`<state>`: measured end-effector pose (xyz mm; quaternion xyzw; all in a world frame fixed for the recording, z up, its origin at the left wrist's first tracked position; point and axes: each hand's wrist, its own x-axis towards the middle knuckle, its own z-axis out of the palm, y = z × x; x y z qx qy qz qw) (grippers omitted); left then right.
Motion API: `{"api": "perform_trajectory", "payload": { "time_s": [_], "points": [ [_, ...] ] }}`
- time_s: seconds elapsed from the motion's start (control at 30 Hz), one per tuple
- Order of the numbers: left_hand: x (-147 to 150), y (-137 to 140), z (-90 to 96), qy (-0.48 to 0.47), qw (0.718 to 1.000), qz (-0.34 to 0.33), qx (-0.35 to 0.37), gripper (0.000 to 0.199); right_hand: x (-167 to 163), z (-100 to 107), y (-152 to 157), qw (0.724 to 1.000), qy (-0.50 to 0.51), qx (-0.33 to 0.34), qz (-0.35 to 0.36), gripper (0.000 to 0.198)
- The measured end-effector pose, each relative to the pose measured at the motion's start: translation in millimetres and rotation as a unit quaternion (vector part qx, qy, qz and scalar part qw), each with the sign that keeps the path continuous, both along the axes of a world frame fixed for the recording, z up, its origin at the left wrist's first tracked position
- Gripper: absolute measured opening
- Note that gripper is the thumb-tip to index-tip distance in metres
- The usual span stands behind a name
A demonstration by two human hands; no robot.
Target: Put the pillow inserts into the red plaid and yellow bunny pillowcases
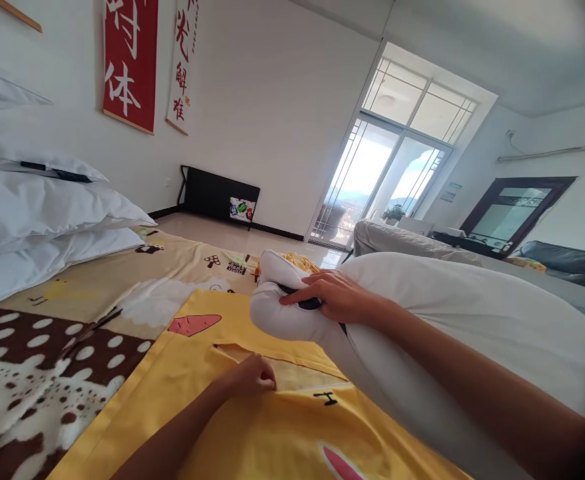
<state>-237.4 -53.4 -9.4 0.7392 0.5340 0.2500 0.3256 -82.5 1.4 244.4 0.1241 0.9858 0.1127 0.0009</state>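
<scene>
Yellow cover (pixel 292 433) on patterned blanket (pixel 87 353), white wall (pixel 282 120)

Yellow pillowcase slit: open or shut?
Open: the yellow pillowcase gapes at its slit, baring paler fabric inside; the left hand grips the near edge.

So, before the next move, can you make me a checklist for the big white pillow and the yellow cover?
1. Right hand on the white pillow: ok, it grips the bunched end, by a black strip.
2. Left hand on the yellow cover: ok, it holds the edge of the opening.
3. Opening showing a gap: ok, beside the left hand.
4. Cover smooth: not ok, it is rumpled below the left hand.
5. Stacked pillows out of the way: ok, they sit off to the left.
6. Pillow's other end: cannot tell, it is out of the picture.
</scene>
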Motion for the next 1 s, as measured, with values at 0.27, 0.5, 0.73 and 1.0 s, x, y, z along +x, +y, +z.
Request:
{"api": "perform_trajectory", "payload": {
  "time_s": [0.27,0.5,0.73,1.0],
  "points": [
    [-46,8,-0.3,0.125,0.988,0.092,-0.003,0.027,-7,-86,55,0.965,0.047,-0.259,0.002,0.079],
    [-64,7,5.8,0.307,0.938,0.127,0.1,0.029,-9,-119,84,0.926,0.056,-0.371,-0.033,0.083],
    [-66,10,8.0,0.365,0.888,0.215,0.177,0.032,-4,-103,70,0.933,0.008,-0.357,-0.05,0.081],
    [-73,10,15.6,0.336,0.885,0.243,0.213,0.054,-20,-103,44,0.894,-0.139,-0.418,-0.078,0.072]
  ]
}}
